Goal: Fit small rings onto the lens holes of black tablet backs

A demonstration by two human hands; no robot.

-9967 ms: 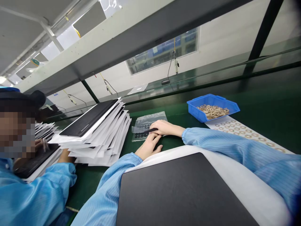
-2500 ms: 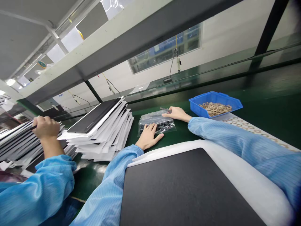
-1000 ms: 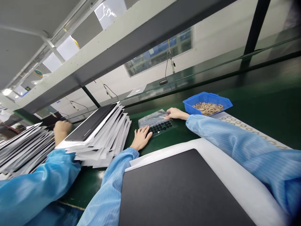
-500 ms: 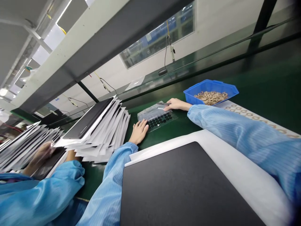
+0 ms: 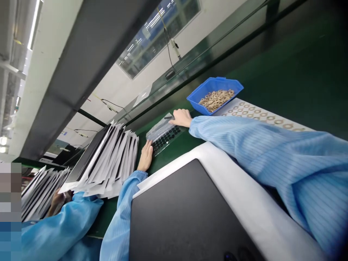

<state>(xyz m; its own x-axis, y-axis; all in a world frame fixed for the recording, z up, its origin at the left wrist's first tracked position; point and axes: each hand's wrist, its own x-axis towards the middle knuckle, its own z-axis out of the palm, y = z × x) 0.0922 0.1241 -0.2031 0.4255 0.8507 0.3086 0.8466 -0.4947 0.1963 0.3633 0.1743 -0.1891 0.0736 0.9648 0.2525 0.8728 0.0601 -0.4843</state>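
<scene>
Black rings (image 5: pixel 166 138) are lying in rows in or on a clear bag (image 5: pixel 160 128), I cannot tell which, on the green bench (image 5: pixel 274 81) between both hands. The left hand (image 5: pixel 146 156) is touching the bag's left end, its fingers stretching out close together. The right hand (image 5: pixel 181 118) is gripping a dark tool (image 5: pixel 169 117) in narrowed fingers over the bag's far right corner. A black panel (image 5: pixel 182 214) on a white sheet (image 5: pixel 244 192) is filling the space between the forearms. Left of the left hand, a stack (image 5: pixel 116 159) is leaning, partly screening a co-worker's hand (image 5: pixel 57 201). Beyond the right wrist, a blue bin (image 5: pixel 199 107) is holding tan rings (image 5: pixel 216 98) in a heap; a white strip (image 5: pixel 261 114) is bearing more in rows.
</scene>
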